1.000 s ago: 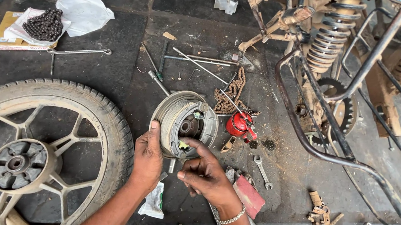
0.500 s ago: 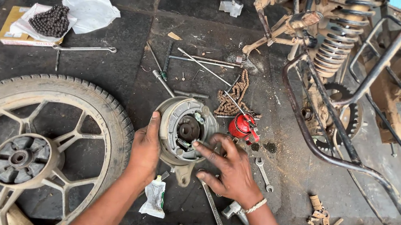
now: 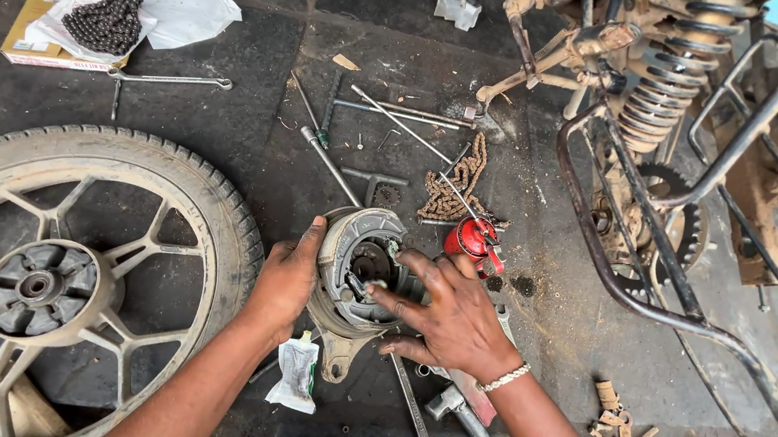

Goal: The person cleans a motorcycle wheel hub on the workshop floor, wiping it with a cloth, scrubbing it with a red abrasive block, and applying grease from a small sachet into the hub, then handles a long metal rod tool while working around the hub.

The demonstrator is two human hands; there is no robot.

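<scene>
Biggest thing down here is the wheel (image 3: pixel 61 269), alloy spokes with the tyre on, lying flat on the dark floor (image 3: pixel 225 112) on my left. Over on the right is the bike frame (image 3: pixel 653 297) with its rusty coil shock spring (image 3: pixel 662 93). Right in the middle is the brake drum plate (image 3: pixel 359 269), a round grey metal piece tipped up toward me, sitting just beside the tyre's edge. My left hand (image 3: pixel 284 280) is wrapped around its left rim, thumb up along the edge. My right hand (image 3: pixel 451 318) is spread open over the right side with the fingertips (image 3: pixel 376 292) poking into the centre (can't tell if they're pinching anything in there). Behind the plate is a greasy chain (image 3: pixel 457 182) in a heap and a small red oil can (image 3: pixel 474 240). A little squeezed sachet (image 3: pixel 296 369) lies under my left wrist.
</scene>
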